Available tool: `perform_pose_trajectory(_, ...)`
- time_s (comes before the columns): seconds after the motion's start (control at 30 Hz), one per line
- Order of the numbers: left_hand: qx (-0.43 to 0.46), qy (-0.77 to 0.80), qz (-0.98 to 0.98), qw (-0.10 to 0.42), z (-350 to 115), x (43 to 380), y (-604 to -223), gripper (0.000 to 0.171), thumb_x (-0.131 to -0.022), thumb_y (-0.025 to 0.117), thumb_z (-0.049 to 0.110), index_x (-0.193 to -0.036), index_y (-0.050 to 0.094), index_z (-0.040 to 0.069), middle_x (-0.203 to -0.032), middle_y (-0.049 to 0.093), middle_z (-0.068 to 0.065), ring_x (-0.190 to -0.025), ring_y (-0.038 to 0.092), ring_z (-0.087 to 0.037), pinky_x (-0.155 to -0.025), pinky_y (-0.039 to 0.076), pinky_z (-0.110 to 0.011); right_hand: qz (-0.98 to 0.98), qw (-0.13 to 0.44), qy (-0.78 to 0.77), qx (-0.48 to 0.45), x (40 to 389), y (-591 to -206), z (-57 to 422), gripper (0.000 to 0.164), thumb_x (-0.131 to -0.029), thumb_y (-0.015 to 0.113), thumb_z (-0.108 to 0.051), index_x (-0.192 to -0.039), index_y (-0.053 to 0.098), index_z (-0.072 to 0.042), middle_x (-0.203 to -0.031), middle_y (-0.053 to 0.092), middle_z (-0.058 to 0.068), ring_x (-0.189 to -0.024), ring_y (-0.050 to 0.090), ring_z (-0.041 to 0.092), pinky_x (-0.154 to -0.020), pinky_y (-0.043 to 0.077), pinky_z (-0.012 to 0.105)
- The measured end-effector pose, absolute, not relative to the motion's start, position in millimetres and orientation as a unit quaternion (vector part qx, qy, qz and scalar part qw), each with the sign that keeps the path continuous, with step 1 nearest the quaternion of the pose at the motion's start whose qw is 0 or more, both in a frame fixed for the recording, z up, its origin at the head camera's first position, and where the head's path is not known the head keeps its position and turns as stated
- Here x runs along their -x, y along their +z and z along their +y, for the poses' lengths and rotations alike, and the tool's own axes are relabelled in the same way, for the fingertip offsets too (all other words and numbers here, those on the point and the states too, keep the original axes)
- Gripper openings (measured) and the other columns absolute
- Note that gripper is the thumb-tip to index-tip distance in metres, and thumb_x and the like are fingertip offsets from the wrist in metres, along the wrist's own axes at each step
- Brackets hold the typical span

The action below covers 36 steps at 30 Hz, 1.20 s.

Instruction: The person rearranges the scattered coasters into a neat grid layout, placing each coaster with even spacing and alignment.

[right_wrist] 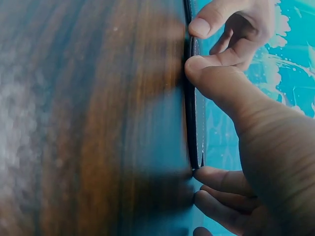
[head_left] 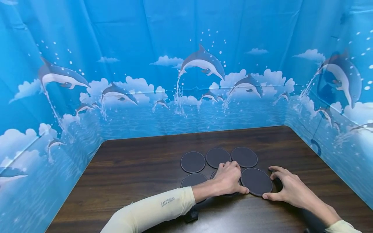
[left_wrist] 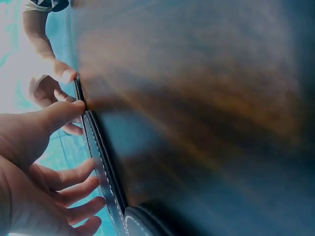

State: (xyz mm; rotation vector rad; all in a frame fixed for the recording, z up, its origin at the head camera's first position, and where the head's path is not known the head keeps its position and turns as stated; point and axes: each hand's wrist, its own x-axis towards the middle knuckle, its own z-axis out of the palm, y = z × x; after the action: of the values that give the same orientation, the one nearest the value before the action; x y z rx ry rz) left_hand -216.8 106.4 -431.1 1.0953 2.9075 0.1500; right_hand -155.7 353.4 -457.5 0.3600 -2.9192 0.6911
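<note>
Several round dark coasters with stitched rims lie in two rows. My left hand (head_left: 228, 179) reaches over the middle coaster of the near row and covers most of it. Its fingers are spread and relaxed, and its thumb tip is at the lower left rim of the near right coaster (head_left: 256, 182). My right hand (head_left: 291, 187) curves around the right side of that same coaster, with thumb and index finger at its rim. In the right wrist view the coaster (right_wrist: 199, 118) shows edge-on, the right thumb and fingertips along it.
Three coasters form the far row: left (head_left: 193, 162), middle (head_left: 218, 157) and right (head_left: 244, 157). The near left coaster (head_left: 193, 180) is partly under the left forearm. A dark wooden table (head_left: 131, 165) meets a blue dolphin-print curtain (head_left: 131, 123) at its back and sides.
</note>
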Motion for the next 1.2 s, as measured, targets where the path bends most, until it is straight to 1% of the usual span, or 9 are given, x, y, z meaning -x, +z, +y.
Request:
perform_pose_trajectory(0.17, -0.357, 0.012, 0.934, 0.010, 107, 217, -434, 0.046, -0.079, 0.074, 0.071, -0.073, 0.067, 0.025, -0.121, 0.055, 0.010, -0.107, 0.053, -0.012, -0.094, 0.041, -0.034, -0.961, 0.067, 0.238, -0.127, 157, -460, 351, 0.063, -0.066, 0.089, -0.062, -0.094, 0.066, -0.010, -0.133, 0.056, 0.023, -0.120, 0.053, 0.047, -0.085, 0.049, 0.061)
perform_pose_trajectory(0.43, -0.367, -0.025, 0.930, 0.009, 109, 216, -430, 0.049, -0.084, 0.070, 0.070, -0.059, 0.061, 0.028, -0.120, 0.053, 0.011, -0.109, 0.050, -0.011, -0.096, 0.040, -0.035, -0.959, 0.076, 0.231, -0.144, 161, -459, 349, 0.063, -0.068, 0.089, -0.061, -0.094, 0.064, -0.009, -0.128, 0.058, 0.022, -0.116, 0.055, 0.045, -0.083, 0.051, 0.058)
perform_pose_trajectory(0.7, -0.333, -0.063, 0.941, 0.000, 111, 214, -427, 0.044, -0.084, 0.070, 0.070, -0.068, 0.066, 0.029, -0.117, 0.052, 0.008, -0.109, 0.049, -0.015, -0.097, 0.037, -0.039, -0.958, 0.051, 0.234, -0.157, 174, -456, 346, 0.064, -0.069, 0.089, -0.060, -0.096, 0.064, -0.008, -0.128, 0.057, 0.022, -0.116, 0.055, 0.046, -0.084, 0.051, 0.057)
perform_pose_trajectory(0.8, -0.331, -0.082, 0.940, 0.011, 107, 211, -425, 0.046, -0.083, 0.068, 0.073, -0.083, 0.072, 0.027, -0.120, 0.050, 0.007, -0.112, 0.048, -0.016, -0.097, 0.037, -0.038, -0.955, 0.028, 0.247, -0.160, 176, -455, 346, 0.063, -0.071, 0.087, -0.060, -0.099, 0.066, -0.007, -0.129, 0.057, 0.023, -0.116, 0.056, 0.047, -0.085, 0.051, 0.058)
perform_pose_trajectory(0.87, -0.333, -0.092, 0.938, 0.017, 102, 208, -422, 0.055, -0.083, 0.065, 0.075, -0.099, 0.074, 0.024, -0.124, 0.050, 0.006, -0.115, 0.048, -0.016, -0.099, 0.037, -0.038, -0.951, 0.021, 0.258, -0.167, 179, -453, 347, 0.060, -0.074, 0.087, -0.057, -0.101, 0.068, -0.007, -0.128, 0.058, 0.022, -0.115, 0.057, 0.046, -0.084, 0.051, 0.058)
perform_pose_trajectory(0.93, -0.339, -0.093, 0.936, 0.017, 98, 206, -418, 0.065, -0.082, 0.064, 0.077, -0.116, 0.072, 0.022, -0.131, 0.050, 0.005, -0.120, 0.048, -0.016, -0.101, 0.038, -0.037, -0.949, 0.024, 0.267, -0.167, 180, -450, 349, 0.057, -0.077, 0.086, -0.053, -0.105, 0.070, -0.006, -0.127, 0.060, 0.020, -0.114, 0.059, 0.045, -0.084, 0.052, 0.058)
perform_pose_trajectory(1.03, -0.341, -0.086, 0.936, 0.007, 91, 204, -409, 0.072, -0.083, 0.064, 0.076, -0.129, 0.066, 0.021, -0.141, 0.049, 0.003, -0.128, 0.046, -0.016, -0.105, 0.037, -0.037, -0.947, 0.036, 0.270, -0.167, 184, -443, 353, 0.057, -0.082, 0.083, -0.049, -0.112, 0.070, -0.002, -0.121, 0.064, 0.017, -0.110, 0.062, 0.040, -0.082, 0.053, 0.056)
perform_pose_trajectory(1.1, -0.345, -0.073, 0.936, 0.003, 87, 201, -404, 0.073, -0.085, 0.065, 0.074, -0.135, 0.063, 0.021, -0.144, 0.048, 0.004, -0.131, 0.046, -0.016, -0.108, 0.036, -0.037, -0.949, 0.040, 0.267, -0.164, 184, -438, 357, 0.056, -0.086, 0.081, -0.047, -0.115, 0.069, -0.001, -0.115, 0.066, 0.012, -0.105, 0.065, 0.035, -0.080, 0.054, 0.054)
perform_pose_trajectory(1.2, -0.363, -0.035, 0.931, 0.001, 83, 196, -399, 0.072, -0.089, 0.062, 0.070, -0.142, 0.058, 0.022, -0.147, 0.047, 0.005, -0.134, 0.044, -0.014, -0.110, 0.035, -0.036, -0.955, 0.054, 0.250, -0.151, 180, -428, 366, 0.050, -0.089, 0.080, -0.043, -0.115, 0.070, -0.001, -0.104, 0.068, 0.005, -0.095, 0.067, 0.028, -0.075, 0.055, 0.048)
